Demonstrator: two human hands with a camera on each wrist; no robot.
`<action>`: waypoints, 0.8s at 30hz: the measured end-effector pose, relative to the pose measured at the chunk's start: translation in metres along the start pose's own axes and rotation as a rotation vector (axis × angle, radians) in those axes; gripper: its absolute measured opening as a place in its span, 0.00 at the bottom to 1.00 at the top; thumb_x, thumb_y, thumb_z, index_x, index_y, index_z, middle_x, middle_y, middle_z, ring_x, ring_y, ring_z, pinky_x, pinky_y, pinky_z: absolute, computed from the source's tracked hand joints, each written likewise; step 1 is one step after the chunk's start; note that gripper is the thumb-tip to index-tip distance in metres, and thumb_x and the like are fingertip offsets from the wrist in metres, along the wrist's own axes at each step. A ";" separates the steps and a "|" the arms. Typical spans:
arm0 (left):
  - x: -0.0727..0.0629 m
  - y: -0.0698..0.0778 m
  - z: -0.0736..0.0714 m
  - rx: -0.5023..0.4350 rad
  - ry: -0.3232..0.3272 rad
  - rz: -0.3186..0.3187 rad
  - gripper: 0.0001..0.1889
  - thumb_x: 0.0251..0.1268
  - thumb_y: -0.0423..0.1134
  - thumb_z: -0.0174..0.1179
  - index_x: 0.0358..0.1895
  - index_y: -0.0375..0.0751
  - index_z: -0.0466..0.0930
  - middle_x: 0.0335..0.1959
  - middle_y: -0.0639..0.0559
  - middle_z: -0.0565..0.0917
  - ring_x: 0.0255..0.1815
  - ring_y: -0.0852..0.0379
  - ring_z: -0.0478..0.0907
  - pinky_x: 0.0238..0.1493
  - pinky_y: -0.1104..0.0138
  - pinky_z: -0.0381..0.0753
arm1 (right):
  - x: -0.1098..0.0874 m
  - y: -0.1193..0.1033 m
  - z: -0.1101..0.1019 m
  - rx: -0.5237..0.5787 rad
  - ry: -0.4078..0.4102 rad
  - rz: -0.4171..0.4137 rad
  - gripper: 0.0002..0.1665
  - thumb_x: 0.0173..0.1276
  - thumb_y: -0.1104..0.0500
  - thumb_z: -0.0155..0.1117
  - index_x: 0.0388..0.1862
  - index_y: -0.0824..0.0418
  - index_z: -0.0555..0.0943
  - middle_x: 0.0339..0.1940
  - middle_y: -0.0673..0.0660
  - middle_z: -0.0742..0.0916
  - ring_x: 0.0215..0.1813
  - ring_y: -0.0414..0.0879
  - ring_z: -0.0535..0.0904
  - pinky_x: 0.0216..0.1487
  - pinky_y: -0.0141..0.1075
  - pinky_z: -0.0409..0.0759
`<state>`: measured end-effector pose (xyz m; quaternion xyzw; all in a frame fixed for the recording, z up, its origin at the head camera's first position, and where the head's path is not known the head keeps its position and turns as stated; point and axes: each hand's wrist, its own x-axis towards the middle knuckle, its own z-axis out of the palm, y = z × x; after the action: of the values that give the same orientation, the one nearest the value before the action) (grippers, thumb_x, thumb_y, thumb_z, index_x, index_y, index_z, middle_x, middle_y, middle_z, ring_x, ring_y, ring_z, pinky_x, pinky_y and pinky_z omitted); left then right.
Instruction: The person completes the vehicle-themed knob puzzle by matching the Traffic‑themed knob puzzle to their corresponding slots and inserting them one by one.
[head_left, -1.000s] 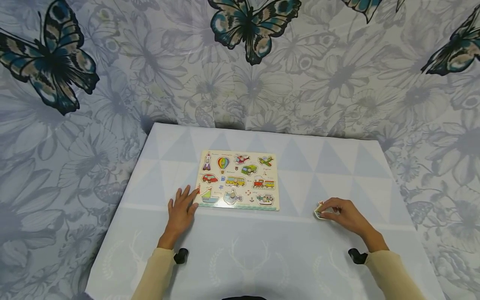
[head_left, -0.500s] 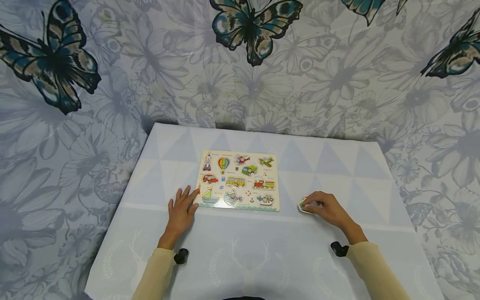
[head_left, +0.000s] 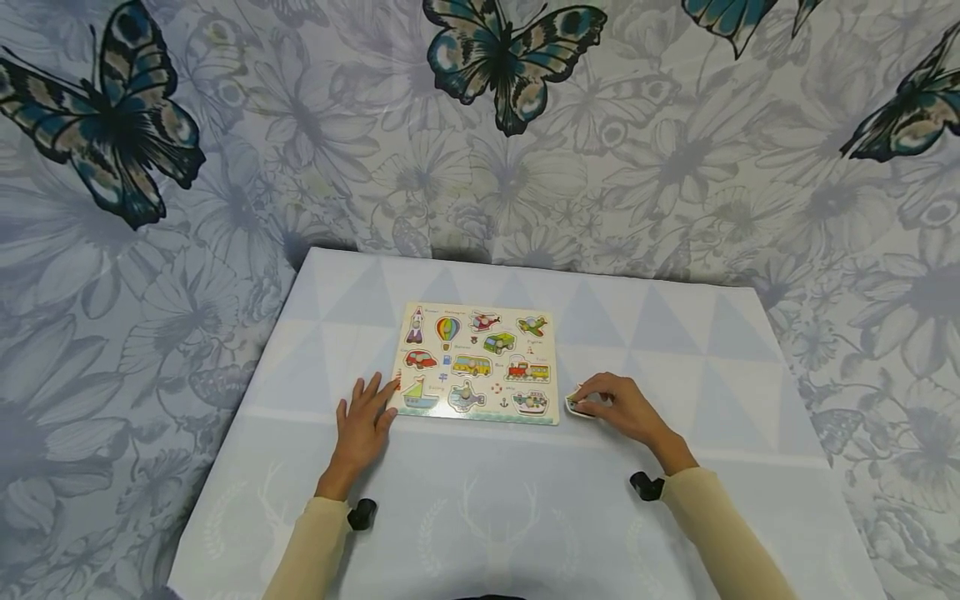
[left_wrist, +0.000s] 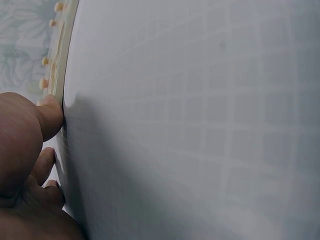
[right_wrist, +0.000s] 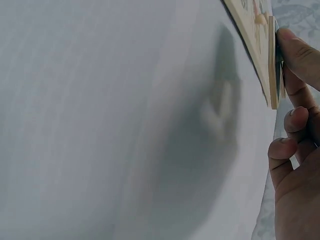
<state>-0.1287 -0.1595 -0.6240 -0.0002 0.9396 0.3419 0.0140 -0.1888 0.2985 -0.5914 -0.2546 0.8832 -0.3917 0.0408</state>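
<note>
In the head view a wooden peg puzzle board (head_left: 491,387) with vehicle pictures lies on the table. My left hand (head_left: 363,423) rests at its left edge, fingers spread and fairly straight, with fingertips touching the board. The left wrist view shows that hand (left_wrist: 30,145) against the board's edge, where small round knobs (left_wrist: 44,83) stand up. Just right of the board, my right hand (head_left: 626,406) pinches a small flat wooden puzzle piece (head_left: 573,407) between thumb and fingers. Seen edge-on in the right wrist view, the puzzle piece (right_wrist: 273,65) is off the table; its picture is mostly hidden.
A pale cloth with triangles and antlers covers the table (head_left: 487,492). Behind and beside it hangs a floral backdrop (head_left: 360,167) with large butterflies. Each wrist carries a small black camera, such as the right one (head_left: 647,486).
My right hand has moved left with the puzzle piece, from well right of the board to close beside its right edge. The left hand and the board have stayed put.
</note>
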 end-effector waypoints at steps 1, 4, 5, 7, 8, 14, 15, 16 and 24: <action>0.000 -0.001 0.000 -0.001 -0.001 0.000 0.27 0.74 0.38 0.56 0.74 0.45 0.67 0.79 0.35 0.57 0.81 0.29 0.42 0.72 0.30 0.35 | 0.004 -0.001 0.002 0.004 -0.005 -0.008 0.08 0.60 0.58 0.76 0.40 0.48 0.89 0.41 0.44 0.89 0.34 0.38 0.74 0.35 0.32 0.72; 0.000 -0.002 0.000 -0.004 -0.001 0.003 0.27 0.75 0.38 0.56 0.74 0.45 0.67 0.79 0.35 0.57 0.81 0.29 0.42 0.71 0.30 0.36 | 0.015 -0.005 0.007 0.011 -0.022 -0.037 0.08 0.61 0.57 0.76 0.40 0.47 0.89 0.41 0.43 0.89 0.36 0.38 0.75 0.35 0.34 0.73; 0.000 -0.002 0.000 -0.004 -0.001 0.004 0.27 0.75 0.38 0.56 0.74 0.45 0.67 0.79 0.35 0.57 0.81 0.29 0.42 0.71 0.30 0.36 | 0.019 -0.007 0.009 0.011 -0.027 -0.048 0.08 0.61 0.56 0.75 0.40 0.47 0.89 0.41 0.43 0.89 0.36 0.38 0.75 0.35 0.35 0.73; 0.000 -0.003 0.000 -0.003 0.003 0.005 0.27 0.75 0.38 0.56 0.74 0.45 0.67 0.79 0.35 0.57 0.81 0.29 0.43 0.71 0.30 0.36 | 0.027 -0.010 0.013 0.015 -0.038 -0.060 0.08 0.61 0.55 0.75 0.40 0.46 0.89 0.41 0.42 0.89 0.36 0.37 0.75 0.35 0.35 0.73; 0.000 -0.002 0.000 -0.003 0.005 0.006 0.26 0.75 0.39 0.56 0.74 0.45 0.67 0.79 0.35 0.57 0.81 0.29 0.43 0.71 0.30 0.36 | 0.030 -0.012 0.015 0.020 -0.042 -0.068 0.08 0.61 0.55 0.75 0.40 0.46 0.89 0.41 0.42 0.89 0.36 0.37 0.75 0.35 0.35 0.73; -0.001 0.000 -0.001 -0.013 0.005 0.003 0.26 0.74 0.39 0.57 0.73 0.45 0.68 0.79 0.34 0.58 0.80 0.28 0.44 0.71 0.29 0.37 | 0.046 -0.023 0.028 0.041 -0.061 -0.105 0.07 0.62 0.55 0.74 0.40 0.46 0.89 0.40 0.42 0.89 0.35 0.38 0.74 0.34 0.34 0.72; -0.002 0.000 0.000 -0.014 0.002 0.000 0.27 0.74 0.39 0.57 0.73 0.45 0.68 0.79 0.34 0.58 0.80 0.28 0.44 0.71 0.29 0.37 | 0.049 -0.025 0.031 0.043 -0.069 -0.103 0.07 0.62 0.54 0.74 0.40 0.46 0.89 0.40 0.42 0.88 0.35 0.38 0.74 0.34 0.33 0.72; -0.002 0.001 0.000 -0.013 0.002 -0.003 0.27 0.73 0.38 0.57 0.73 0.45 0.69 0.79 0.34 0.58 0.80 0.28 0.44 0.71 0.29 0.37 | 0.051 -0.027 0.034 0.047 -0.079 -0.103 0.07 0.62 0.54 0.74 0.40 0.46 0.89 0.40 0.41 0.88 0.35 0.38 0.74 0.34 0.33 0.72; -0.001 -0.001 -0.001 -0.005 0.014 -0.002 0.26 0.74 0.39 0.57 0.74 0.46 0.68 0.79 0.35 0.58 0.80 0.29 0.44 0.72 0.30 0.37 | 0.080 -0.045 0.058 0.089 -0.126 -0.142 0.06 0.63 0.54 0.74 0.40 0.47 0.90 0.41 0.41 0.89 0.43 0.37 0.80 0.43 0.34 0.77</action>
<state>-0.1276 -0.1604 -0.6239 -0.0036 0.9388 0.3445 0.0079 -0.2231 0.1957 -0.5892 -0.3385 0.8403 -0.4158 0.0800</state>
